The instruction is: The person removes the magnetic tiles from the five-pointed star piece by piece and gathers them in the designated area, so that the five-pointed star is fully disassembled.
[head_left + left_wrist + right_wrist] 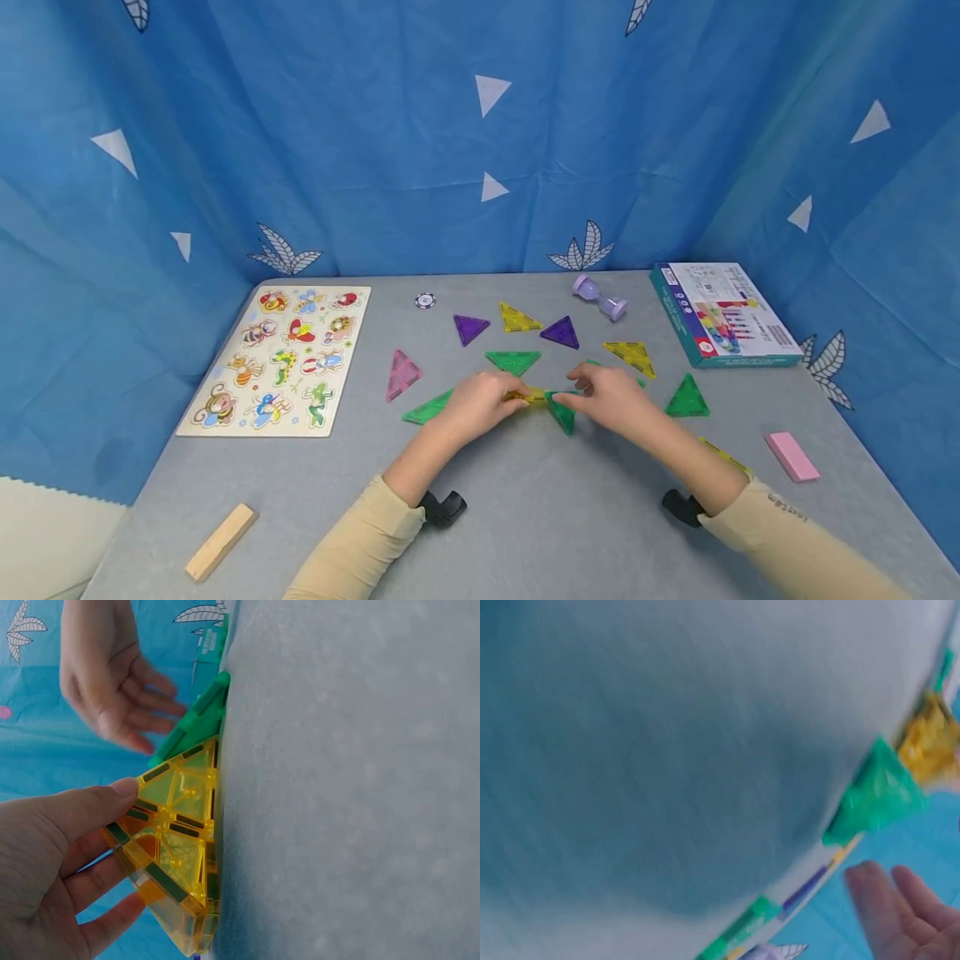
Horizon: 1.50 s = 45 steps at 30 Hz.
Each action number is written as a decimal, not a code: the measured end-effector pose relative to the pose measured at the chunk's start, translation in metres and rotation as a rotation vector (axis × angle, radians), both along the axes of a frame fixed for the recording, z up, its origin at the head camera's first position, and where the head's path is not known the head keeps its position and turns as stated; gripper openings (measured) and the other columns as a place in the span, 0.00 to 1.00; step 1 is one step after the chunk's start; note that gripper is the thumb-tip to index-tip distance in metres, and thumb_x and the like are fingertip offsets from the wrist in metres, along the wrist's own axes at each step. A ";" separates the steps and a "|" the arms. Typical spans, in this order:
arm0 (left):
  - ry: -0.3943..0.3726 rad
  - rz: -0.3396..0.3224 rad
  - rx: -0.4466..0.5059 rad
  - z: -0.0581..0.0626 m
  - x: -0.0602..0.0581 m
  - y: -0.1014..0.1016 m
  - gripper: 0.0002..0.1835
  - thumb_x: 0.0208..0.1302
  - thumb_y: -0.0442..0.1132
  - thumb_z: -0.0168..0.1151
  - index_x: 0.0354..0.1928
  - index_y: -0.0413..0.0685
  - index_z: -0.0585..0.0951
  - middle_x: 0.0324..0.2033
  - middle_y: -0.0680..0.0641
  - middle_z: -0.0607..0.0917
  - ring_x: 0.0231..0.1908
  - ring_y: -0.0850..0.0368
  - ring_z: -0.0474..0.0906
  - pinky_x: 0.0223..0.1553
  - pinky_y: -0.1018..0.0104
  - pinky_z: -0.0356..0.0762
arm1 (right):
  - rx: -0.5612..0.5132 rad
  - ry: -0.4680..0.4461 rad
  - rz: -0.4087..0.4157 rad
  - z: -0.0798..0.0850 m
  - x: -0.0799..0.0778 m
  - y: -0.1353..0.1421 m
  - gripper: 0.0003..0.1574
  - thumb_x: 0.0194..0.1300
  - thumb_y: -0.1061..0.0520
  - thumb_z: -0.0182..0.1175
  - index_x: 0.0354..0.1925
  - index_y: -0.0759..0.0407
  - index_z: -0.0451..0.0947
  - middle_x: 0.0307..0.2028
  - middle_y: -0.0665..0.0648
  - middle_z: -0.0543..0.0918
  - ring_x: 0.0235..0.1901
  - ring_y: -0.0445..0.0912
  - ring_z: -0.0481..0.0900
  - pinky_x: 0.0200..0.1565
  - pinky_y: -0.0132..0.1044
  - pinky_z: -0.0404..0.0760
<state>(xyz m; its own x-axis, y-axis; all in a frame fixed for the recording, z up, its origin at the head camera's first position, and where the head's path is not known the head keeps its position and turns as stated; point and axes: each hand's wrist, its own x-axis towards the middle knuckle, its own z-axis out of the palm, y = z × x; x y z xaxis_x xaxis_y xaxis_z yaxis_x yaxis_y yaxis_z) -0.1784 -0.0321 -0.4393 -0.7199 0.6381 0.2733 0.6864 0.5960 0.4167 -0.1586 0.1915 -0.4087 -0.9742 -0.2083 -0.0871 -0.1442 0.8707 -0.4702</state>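
Yellow triangular magnetic tiles (180,795) stand upright on the table, joined into a small solid shape. My left hand (480,400) pinches their top between thumb and fingers, as the left wrist view shows from the side. Beside them a green triangular tile (562,414) stands at a tilt, its edge close against the yellow ones. My right hand (611,400) is just above and to the right of this green tile. Its fingers (874,900) are loosely extended and apart from the tile in the right wrist view.
Loose green (687,397), yellow (632,357), purple (561,332) and pink (403,374) triangles lie around. A puzzle board (285,362) is at left, a wooden block (222,542) nearer. An hourglass (600,297), box (723,315) and pink block (792,457) are at right.
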 end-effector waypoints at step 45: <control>0.061 -0.002 -0.053 0.000 0.008 0.005 0.06 0.60 0.43 0.65 0.38 0.55 0.85 0.34 0.59 0.85 0.36 0.65 0.80 0.38 0.72 0.77 | -0.484 -0.367 0.023 0.024 -0.113 -0.114 0.12 0.65 0.62 0.57 0.45 0.67 0.71 0.40 0.63 0.77 0.34 0.50 0.80 0.40 0.41 0.82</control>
<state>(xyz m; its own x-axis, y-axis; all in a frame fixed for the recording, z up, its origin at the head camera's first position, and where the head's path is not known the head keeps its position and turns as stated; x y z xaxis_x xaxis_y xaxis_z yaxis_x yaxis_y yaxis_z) -0.1703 -0.0276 -0.4392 -0.7015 0.6541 0.2828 0.7109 0.6146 0.3419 -0.2712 0.0776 -0.3847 -0.8931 -0.3292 -0.3067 0.0862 0.5438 -0.8348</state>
